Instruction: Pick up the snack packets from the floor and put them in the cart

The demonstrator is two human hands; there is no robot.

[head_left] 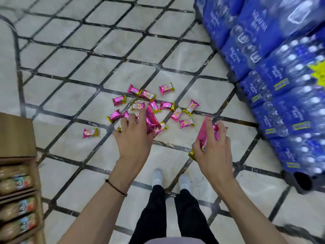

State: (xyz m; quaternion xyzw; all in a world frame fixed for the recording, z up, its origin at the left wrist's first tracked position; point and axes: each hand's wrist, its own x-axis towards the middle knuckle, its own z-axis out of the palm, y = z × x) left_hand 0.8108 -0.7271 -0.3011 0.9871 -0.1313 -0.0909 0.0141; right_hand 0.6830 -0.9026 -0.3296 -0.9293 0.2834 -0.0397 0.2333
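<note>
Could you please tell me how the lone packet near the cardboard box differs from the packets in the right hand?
The lone packet lies flat on the floor, untouched; the right hand grips the held packets. The lone packet shows its printed face; the held packets show mostly plain pink. Both are pink foil with gold ends.

Pale marble floor tiles edged with dark strips are lying between stacked blue shrink-wrapped water-bottle packs and a brown cardboard box.
</note>
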